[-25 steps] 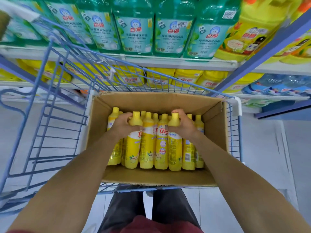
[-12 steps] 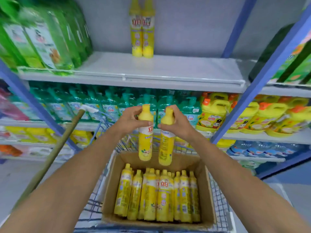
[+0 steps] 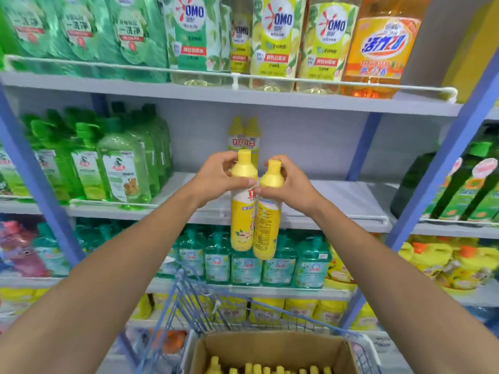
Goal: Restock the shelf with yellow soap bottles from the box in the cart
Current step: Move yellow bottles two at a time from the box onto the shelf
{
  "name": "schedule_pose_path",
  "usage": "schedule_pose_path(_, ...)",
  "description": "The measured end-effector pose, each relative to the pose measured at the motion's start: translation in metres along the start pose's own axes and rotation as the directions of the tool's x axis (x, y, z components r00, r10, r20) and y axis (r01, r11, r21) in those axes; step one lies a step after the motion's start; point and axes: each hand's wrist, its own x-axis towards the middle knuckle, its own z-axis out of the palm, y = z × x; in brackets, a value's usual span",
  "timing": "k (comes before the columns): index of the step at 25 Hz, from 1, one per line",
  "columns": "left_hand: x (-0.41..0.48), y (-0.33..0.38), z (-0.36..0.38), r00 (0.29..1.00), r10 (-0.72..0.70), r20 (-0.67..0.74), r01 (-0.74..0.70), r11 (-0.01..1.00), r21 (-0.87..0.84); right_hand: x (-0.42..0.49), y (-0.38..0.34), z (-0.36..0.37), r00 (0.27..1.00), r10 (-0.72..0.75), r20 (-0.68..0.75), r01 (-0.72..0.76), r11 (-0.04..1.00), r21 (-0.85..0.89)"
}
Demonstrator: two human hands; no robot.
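While both hands [image 3: 216, 179] [image 3: 290, 184] grasp them, two yellow soap bottles [image 3: 243, 211] [image 3: 267, 220] hang upright, side by side.

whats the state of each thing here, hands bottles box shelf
left hand: closed on a yellow plastic soap bottle, upright, capped, in the air
right hand: closed on a second yellow soap bottle, upright, capped, beside the first
brown cardboard box: open, yellow bottles inside
grey middle shelf: mostly bare, two yellow bottles at back
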Motion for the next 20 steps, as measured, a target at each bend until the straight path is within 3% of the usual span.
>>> schedule_pose_path(4,0.040,0.006,-0.036,0.996,0.085,-0.002,-0.085,0.996,0.037,0.049,-0.019,0.006,0.995,-0.066,-0.079,0.064,0.997,-0.036)
schedule_pose_path(10,0.089,-0.005,-0.059,0.991,0.105,-0.085,-0.101,0.993,0.060,0.102,-0.018,0.009,0.988,-0.110,-0.111,0.101,0.991,-0.086)
schedule_pose_path(16,0.122,-0.040,-0.054,0.989,0.014,-0.145,-0.005,0.998,0.059,0.142,0.021,0.009,0.985,0.005,-0.173,-0.015,0.998,-0.056)
schedule_pose_path(20,0.129,-0.068,-0.042,0.990,0.003,-0.138,0.000,1.000,0.023,0.147,0.051,0.018,0.989,0.047,-0.138,-0.050,0.999,-0.018)
